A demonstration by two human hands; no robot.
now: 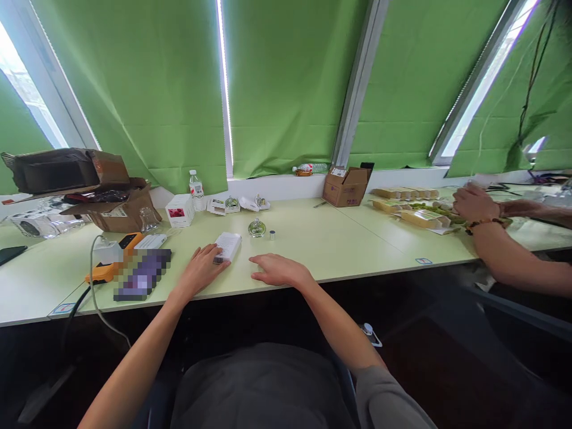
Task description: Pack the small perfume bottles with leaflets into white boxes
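My left hand (202, 269) lies on the pale green table (339, 244), its fingers resting on the near end of a white box (227, 245); I cannot see a firm grip. My right hand (277, 269) lies flat on the table just to the right, fingers stretched out, holding nothing. A small round glass bottle (257, 227) and a small silver cap (272, 235) stand a little beyond both hands.
Open cardboard boxes (117, 210), a white carton (180, 210), a water bottle (195, 186) and an orange device (105, 271) sit at the left. Another cardboard box (346, 186) is at the back. A co-worker's hands (474, 204) work over yellow packages (420, 217) at the right.
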